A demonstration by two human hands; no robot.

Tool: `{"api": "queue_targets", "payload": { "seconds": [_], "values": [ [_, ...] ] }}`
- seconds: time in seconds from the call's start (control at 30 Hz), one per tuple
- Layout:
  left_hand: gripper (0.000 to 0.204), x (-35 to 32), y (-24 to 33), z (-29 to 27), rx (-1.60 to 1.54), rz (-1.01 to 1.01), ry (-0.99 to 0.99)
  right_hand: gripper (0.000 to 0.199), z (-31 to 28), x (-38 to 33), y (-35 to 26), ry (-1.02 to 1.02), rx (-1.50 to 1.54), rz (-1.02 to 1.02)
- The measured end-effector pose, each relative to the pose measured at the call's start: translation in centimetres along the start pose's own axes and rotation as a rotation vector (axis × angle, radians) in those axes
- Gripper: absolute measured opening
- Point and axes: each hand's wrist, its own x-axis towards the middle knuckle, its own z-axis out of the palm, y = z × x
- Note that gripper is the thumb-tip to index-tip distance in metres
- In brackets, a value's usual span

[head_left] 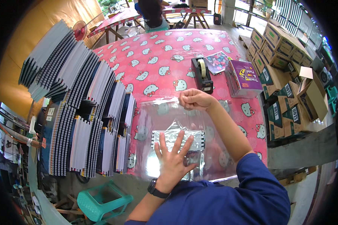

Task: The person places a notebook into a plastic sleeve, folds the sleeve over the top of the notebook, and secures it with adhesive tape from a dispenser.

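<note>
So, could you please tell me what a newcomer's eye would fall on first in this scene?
The pink cartoon-cat tablecloth fills the middle. On it lies a clear plastic sheet, with the left hand pressed flat on a wrapped booklet near the front edge and the right hand pinching the sheet's far edge. Fanned black-and-white booklet stacks crowd the left side.

The person wears a blue long-sleeved top [229,200] and a black wristwatch [156,189].
</note>
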Motion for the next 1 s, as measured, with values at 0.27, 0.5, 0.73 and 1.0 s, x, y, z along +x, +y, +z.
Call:
{"api": "queue_targets", "payload": {
  "seconds": [0.27,0.5,0.73,1.0],
  "values": [
    [0.090,-0.1,0.1,0.5,-0.006,0.036,0.009,0.046,2.7,2.7,0.5,-0.625,-1.325,0.589],
    [0.105,1.6,-1.1,-0.2,0.028,0.072,0.003,0.051,-1.7,-4.6,9.4,0.252,-0.980,0.163],
    [0.104,6.6,-4.2,-1.3,-0.297,0.231,0.042,0.022,1.0,-18.8,11.8,0.514,-0.283,0.163],
    [0.096,2.2,-9.8,1.4,-2.130,0.129,-0.181,0.060,8.9,-13.3,10.8,0.286,0.618,-0.607]
  ]
}}
